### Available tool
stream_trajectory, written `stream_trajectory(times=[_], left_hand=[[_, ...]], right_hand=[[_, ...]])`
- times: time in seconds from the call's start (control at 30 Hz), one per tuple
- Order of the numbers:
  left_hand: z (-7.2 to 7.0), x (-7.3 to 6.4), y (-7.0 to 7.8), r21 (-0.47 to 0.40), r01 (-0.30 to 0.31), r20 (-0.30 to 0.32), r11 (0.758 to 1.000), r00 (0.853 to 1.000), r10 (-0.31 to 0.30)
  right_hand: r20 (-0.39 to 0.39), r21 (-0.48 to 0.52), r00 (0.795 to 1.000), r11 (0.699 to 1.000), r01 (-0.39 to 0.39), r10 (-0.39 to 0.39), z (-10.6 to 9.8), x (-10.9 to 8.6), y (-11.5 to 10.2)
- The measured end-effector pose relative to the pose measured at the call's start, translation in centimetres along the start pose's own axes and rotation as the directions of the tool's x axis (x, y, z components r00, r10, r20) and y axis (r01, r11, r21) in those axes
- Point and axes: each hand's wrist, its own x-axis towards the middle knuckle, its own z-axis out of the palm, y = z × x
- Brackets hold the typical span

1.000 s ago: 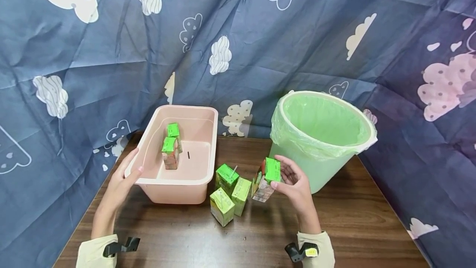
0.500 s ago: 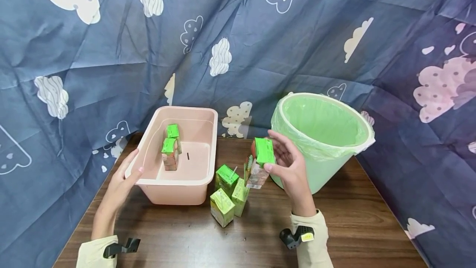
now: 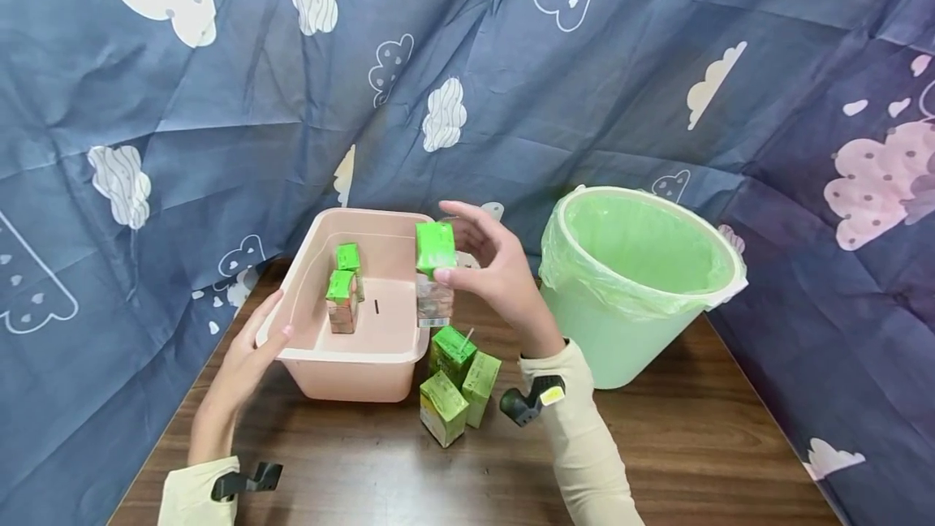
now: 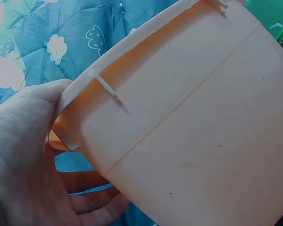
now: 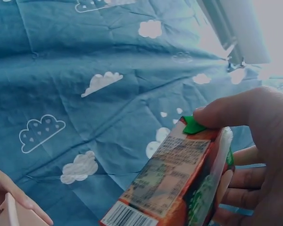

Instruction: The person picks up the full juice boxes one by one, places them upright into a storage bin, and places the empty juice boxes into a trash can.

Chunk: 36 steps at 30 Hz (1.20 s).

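Note:
My right hand holds a juice box with a green top between thumb and fingers, raised over the right rim of a pink plastic tub. In the right wrist view the juice box shows a printed panel and a barcode. My left hand grips the tub's near left corner; in the left wrist view the thumb lies at the rim and the fingers reach around the outer wall. Two green-topped juice boxes stand inside the tub, a nearer one and a farther one.
Right of the tub, three green cartons stand close together on the wooden table: one with a straw, a lighter one and a nearer one. A lined green bin stands at the right. A cloud-print cloth hangs behind.
My right hand has lifted the juice box from beside the green bin and carried it left to the tub's right rim. The left hand has stayed on the tub.

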Motion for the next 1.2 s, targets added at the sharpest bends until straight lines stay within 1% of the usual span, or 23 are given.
stream_trajectory(times=[0.13,0.27,0.43,0.53,0.67,0.77,0.87,1.0,1.07,1.13,1.2], left_hand=[[0.0,0.1,-0.1,-0.008,-0.002,0.003,1.000,1.000,0.002],[-0.1,0.1,-0.1,0.000,-0.005,0.000,1.000,1.000,0.005],[-0.1,0.2,0.0,0.008,0.001,0.005,1.000,1.000,-0.001],[-0.2,0.2,0.1,0.013,0.005,0.009,1.000,1.000,-0.005],[-0.3,0.2,0.1,0.023,0.011,0.014,1.000,1.000,-0.012],[-0.2,0.1,0.0,0.044,0.003,0.019,0.999,1.000,-0.003],[-0.2,0.1,-0.1,0.068,-0.007,0.023,0.998,1.000,0.005],[-0.2,0.1,-0.2,0.087,-0.008,0.020,0.996,1.000,0.006],[-0.2,0.2,-0.2,0.090,-0.010,0.017,0.996,1.000,0.008],[-0.3,0.3,-0.2,0.091,-0.016,0.016,0.996,1.000,0.015],[-0.4,0.4,-0.2,0.089,-0.021,0.018,0.996,1.000,0.020]], right_hand=[[0.062,-0.062,0.997,0.997,-0.041,0.045,1.0,2.0,0.6],[0.118,-0.094,0.985,0.989,-0.113,0.124,2.1,3.7,1.3],[0.187,-0.143,0.960,0.973,-0.182,0.208,3.4,5.7,2.0],[0.256,-0.175,0.934,0.962,-0.209,0.249,4.1,7.1,2.7],[0.355,-0.234,0.884,0.944,-0.231,0.305,4.7,8.9,4.6],[0.415,-0.302,0.843,0.926,-0.228,0.343,5.0,9.9,6.2],[0.471,-0.343,0.801,0.914,-0.218,0.368,5.4,10.5,7.5],[0.571,-0.317,0.733,0.922,-0.220,0.371,6.4,11.1,9.0],[0.623,-0.303,0.698,0.932,-0.201,0.353,7.0,11.3,9.7],[0.677,-0.286,0.658,0.941,-0.178,0.330,7.6,11.6,10.5],[0.712,-0.283,0.626,0.946,-0.158,0.317,8.3,11.8,11.2]])
